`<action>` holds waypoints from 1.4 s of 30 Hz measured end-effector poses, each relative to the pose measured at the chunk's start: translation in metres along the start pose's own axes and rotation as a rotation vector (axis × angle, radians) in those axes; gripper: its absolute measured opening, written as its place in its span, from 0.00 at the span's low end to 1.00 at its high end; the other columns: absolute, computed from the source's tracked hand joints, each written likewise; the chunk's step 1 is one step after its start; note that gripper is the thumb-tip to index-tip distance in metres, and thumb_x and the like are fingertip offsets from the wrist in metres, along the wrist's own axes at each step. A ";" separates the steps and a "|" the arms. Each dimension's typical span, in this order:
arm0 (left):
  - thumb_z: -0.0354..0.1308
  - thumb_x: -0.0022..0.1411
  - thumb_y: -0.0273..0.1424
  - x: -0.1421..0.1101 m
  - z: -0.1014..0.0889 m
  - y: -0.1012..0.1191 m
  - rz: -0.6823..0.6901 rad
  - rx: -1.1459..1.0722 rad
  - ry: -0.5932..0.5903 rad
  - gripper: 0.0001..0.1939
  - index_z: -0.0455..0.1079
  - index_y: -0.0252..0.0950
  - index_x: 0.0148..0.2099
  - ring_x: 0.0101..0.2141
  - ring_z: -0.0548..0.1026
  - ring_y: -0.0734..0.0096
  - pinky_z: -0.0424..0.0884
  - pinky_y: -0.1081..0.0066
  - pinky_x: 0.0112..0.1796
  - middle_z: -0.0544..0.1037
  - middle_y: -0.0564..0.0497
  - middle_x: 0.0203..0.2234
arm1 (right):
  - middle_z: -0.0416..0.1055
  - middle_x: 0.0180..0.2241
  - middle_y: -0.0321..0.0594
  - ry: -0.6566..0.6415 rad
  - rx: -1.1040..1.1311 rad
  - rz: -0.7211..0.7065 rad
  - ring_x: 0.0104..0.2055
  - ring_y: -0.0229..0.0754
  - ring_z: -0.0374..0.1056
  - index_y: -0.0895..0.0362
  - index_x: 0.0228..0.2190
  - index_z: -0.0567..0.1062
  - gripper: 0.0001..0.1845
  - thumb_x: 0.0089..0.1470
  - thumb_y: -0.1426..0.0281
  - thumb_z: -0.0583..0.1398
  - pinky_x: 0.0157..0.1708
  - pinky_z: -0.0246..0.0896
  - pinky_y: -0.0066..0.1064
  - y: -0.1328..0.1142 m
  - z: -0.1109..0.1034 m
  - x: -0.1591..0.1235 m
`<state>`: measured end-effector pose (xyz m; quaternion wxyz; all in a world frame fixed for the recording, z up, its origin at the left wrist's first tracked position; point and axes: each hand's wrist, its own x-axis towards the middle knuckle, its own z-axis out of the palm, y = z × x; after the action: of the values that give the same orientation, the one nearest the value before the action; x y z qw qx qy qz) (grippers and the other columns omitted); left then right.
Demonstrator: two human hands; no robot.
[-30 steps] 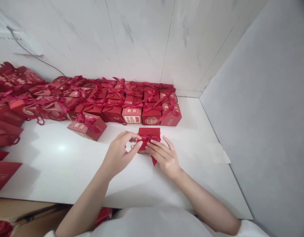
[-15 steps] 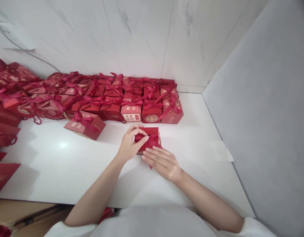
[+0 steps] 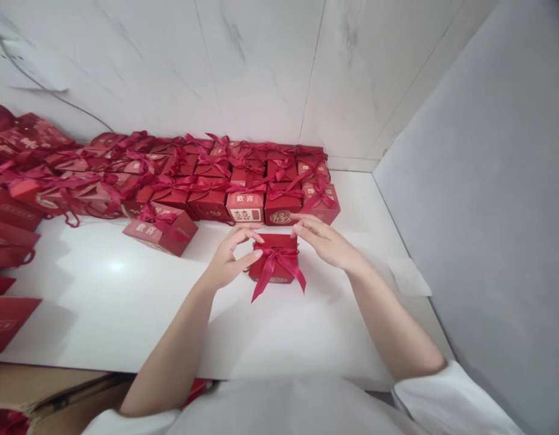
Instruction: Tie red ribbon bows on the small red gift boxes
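A small red gift box (image 3: 274,240) stands on the white table in front of me, with a crimson ribbon bow (image 3: 275,258) tied across it and two tails hanging down its near side. My left hand (image 3: 229,257) is at the box's left edge, fingers curved and thumb apart from them, the thumb tip by the bow's left side. My right hand (image 3: 324,238) hovers by the far right corner, fingers bent and spread a little. Whether the fingertips touch the box is hard to tell. Neither hand grips anything.
Rows of ribboned red boxes (image 3: 209,202) line the wall at the back. One box (image 3: 164,228) stands apart, turned askew, left of my hands. Red bags or boxes (image 3: 11,241) are along the left edge. A grey panel (image 3: 487,199) bounds the right; a cardboard carton (image 3: 48,386) is below left.
My left hand has let go of the bow and moved slightly left. My right hand has risen from the box's near side to its far right corner, uncovering the bow and its tails.
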<state>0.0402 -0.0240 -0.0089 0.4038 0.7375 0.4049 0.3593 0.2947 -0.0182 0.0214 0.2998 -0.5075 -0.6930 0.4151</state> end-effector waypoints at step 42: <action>0.62 0.59 0.38 0.001 0.004 0.010 -0.104 -0.137 -0.292 0.16 0.65 0.37 0.24 0.51 0.73 0.56 0.65 0.54 0.55 0.75 0.45 0.50 | 0.68 0.57 0.40 -0.467 0.278 -0.144 0.58 0.49 0.66 0.55 0.25 0.74 0.13 0.56 0.61 0.63 0.58 0.58 0.44 0.011 0.019 0.003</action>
<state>0.0473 -0.0283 -0.0016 0.5256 0.7308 0.3540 0.2538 0.2833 -0.0191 0.0025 0.2275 -0.3016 -0.7140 0.5895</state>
